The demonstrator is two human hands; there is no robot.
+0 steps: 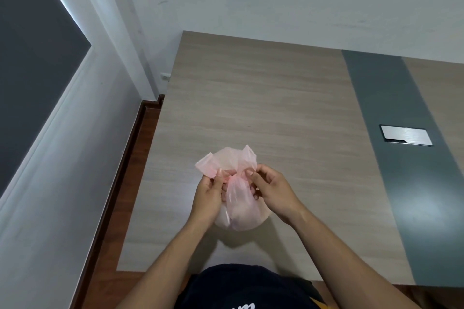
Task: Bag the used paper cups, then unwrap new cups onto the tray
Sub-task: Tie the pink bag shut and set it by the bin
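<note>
Beyond a dark shirt, left hand and right hand pinch a pink plastic bag closed between fingertips, likely for knotting.

Contents of pink bag indistinct through the film. Fingers of left hand and right hand partly covered by its folds. Right edge cuts off the bench.
</note>
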